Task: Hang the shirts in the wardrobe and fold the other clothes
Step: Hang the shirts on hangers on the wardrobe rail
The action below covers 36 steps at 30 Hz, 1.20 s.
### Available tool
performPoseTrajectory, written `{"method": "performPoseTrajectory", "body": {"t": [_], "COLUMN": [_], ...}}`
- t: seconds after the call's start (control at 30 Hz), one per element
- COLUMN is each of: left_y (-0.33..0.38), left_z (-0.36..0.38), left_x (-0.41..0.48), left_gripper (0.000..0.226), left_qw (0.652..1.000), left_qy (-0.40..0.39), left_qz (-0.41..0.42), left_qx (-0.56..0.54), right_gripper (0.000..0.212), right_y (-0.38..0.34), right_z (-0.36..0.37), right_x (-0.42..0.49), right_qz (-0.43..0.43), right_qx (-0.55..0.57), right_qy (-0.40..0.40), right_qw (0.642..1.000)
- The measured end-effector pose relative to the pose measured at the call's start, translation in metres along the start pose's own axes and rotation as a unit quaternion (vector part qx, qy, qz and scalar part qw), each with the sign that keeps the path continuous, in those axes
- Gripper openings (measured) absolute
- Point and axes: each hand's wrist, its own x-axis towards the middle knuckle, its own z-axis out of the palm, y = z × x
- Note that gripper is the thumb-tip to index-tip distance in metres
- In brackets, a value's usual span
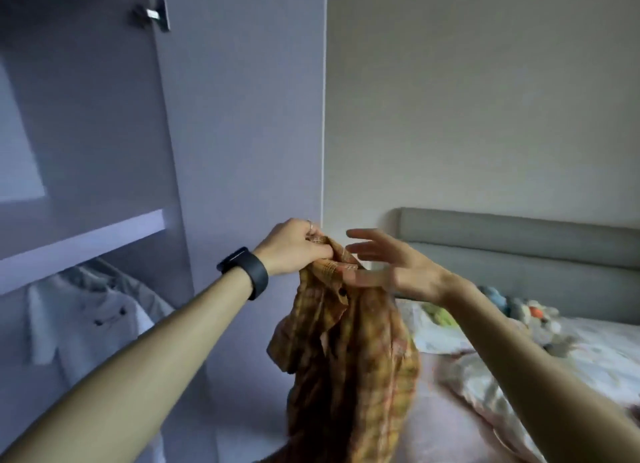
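Left hand [294, 247] is bunched tight around the top edge of the plaid shirt [346, 358], fingers curled right into the fabric near the collar. Right hand [398, 265] is just beside it with the fingers spread and straight, not closed on anything. Its thumb reaches to the cloth, but that bit is blurry, so I honestly can't tell if it's pinching.

The shirt is a yellow-brown check, held up in the air and hanging down crumpled in front of the person, between the wardrobe and the bed [588, 351].

There's a dark wristband [247, 272] on the left wrist and a ring [310, 225] on that hand.

To the left, the wardrobe door [242, 116] stands open, there's a shelf [86, 240] inside, and a white garment [86, 317] hangs under it. To the right, a grey headboard [519, 247] with a heap of colourful clothes [519, 306] lying on the bed.
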Motion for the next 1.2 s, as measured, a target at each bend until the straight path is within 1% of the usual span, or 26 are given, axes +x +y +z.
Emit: {"method": "performPoseTrajectory", "body": {"t": [0.03,0.07,0.13,0.17,0.2,0.27,0.3,0.33,0.37,0.43,0.5,0.57,0.6,0.63,0.7,0.73,0.77,0.8,0.83,0.87,0.93,1.0,1.03,1.07,1.13,1.2], "left_y": [-0.006,-0.009,-0.022,-0.028,-0.038,-0.061,-0.073,-0.093,-0.111,-0.146,-0.167,-0.178,-0.182,-0.185,-0.192,-0.192,-0.19,-0.189,-0.187,-0.183,-0.181,-0.191,-0.197,-0.203,-0.206,-0.2], "left_z": [-0.007,-0.012,-0.023,-0.026,-0.03,-0.034,-0.033,-0.033,-0.028,-0.019,-0.008,0.001,0.006,0.009,0.02,0.025,0.033,0.043,0.052,0.059,0.076,0.078,0.076,0.073,0.056,0.041], "left_x": [-0.001,-0.003,-0.006,-0.009,-0.016,-0.034,-0.042,-0.051,-0.057,-0.071,-0.079,-0.087,-0.089,-0.09,-0.096,-0.096,-0.095,-0.092,-0.091,-0.089,-0.086,-0.093,-0.098,-0.103,-0.114,-0.118], "left_gripper": [0.025,0.021,0.014,0.016,0.021,0.031,0.038,0.046,0.053,0.057,0.043,0.025,0.024,0.03,0.063,0.077,0.081,0.077,0.065,0.046,0.005,0.038,0.046,0.048,0.04,0.025], "left_qw": [1.0,0.999,0.998,0.997,0.991,0.962,0.952,0.954,0.963,0.973,0.975,0.973,0.972,0.969,0.957,0.952,0.948,0.949,0.949,0.953,0.959,0.963,0.958,0.955,0.948,0.94], "left_qy": [0.007,0.007,0.01,0.0,-0.009,-0.007,0.004,0.025,0.029,0.024,0.022,0.044,0.052,0.054,0.03,0.014,-0.003,-0.012,-0.02,-0.014,0.026,0.066,0.082,0.096,0.114,0.099], "left_qz": [-0.018,-0.029,-0.055,-0.07,-0.092,-0.119,-0.128,-0.144,-0.158,-0.195,-0.217,-0.227,-0.229,-0.24,-0.269,-0.282,-0.295,-0.298,-0.299,-0.291,-0.28,-0.257,-0.265,-0.269,-0.278,-0.287], "left_qx": [0.008,0.012,0.002,-0.033,-0.099,-0.246,-0.279,-0.26,-0.215,-0.122,-0.053,0.011,0.013,-0.019,-0.105,-0.123,-0.118,-0.105,-0.096,-0.086,-0.043,0.038,0.066,0.082,0.101,0.153], "right_gripper": [0.078,0.071,0.045,0.032,0.023,0.017,0.016,0.015,0.015,0.015,0.014,0.011,0.008,0.006,0.005,0.006,0.009,0.012,0.015,0.018,0.018,0.015,0.013,0.011,0.013,0.016], "right_y": [-0.006,-0.009,-0.015,-0.015,-0.016,-0.014,-0.011,-0.011,-0.009,-0.007,-0.004,0.004,0.009,0.014,0.025,0.029,0.036,0.04,0.044,0.048,0.068,0.092,0.108,0.126,0.156,0.182], "right_z": [0.016,0.028,0.046,0.05,0.056,0.062,0.063,0.068,0.068,0.075,0.078,0.081,0.082,0.082,0.084,0.085,0.087,0.088,0.09,0.09,0.087,0.084,0.083,0.082,0.088,0.103], "right_x": [0.015,0.028,0.052,0.06,0.067,0.083,0.088,0.098,0.104,0.118,0.125,0.133,0.136,0.139,0.144,0.145,0.147,0.147,0.147,0.149,0.153,0.155,0.156,0.154,0.147,0.142], "right_qz": [-0.007,-0.014,-0.045,-0.063,-0.085,-0.121,-0.131,-0.139,-0.142,-0.142,-0.14,-0.136,-0.132,-0.128,-0.116,-0.112,-0.107,-0.101,-0.093,-0.086,-0.072,-0.063,-0.056,-0.048,-0.039,-0.037], "right_qx": [-0.034,-0.08,-0.156,-0.172,-0.173,-0.156,-0.124,-0.076,-0.025,0.056,0.109,0.144,0.156,0.171,0.214,0.236,0.255,0.264,0.267,0.266,0.258,0.214,0.187,0.161,0.124,0.091], "right_qy": [-0.005,0.006,0.032,0.043,0.039,0.034,0.024,-0.002,-0.027,-0.079,-0.109,-0.135,-0.142,-0.147,-0.162,-0.172,-0.189,-0.199,-0.206,-0.207,-0.195,-0.157,-0.132,-0.108,-0.091,-0.121], "right_qw": [0.999,0.997,0.986,0.982,0.98,0.98,0.983,0.987,0.989,0.985,0.978,0.971,0.969,0.966,0.956,0.95,0.942,0.939,0.937,0.938,0.944,0.962,0.972,0.98,0.987,0.988]}}
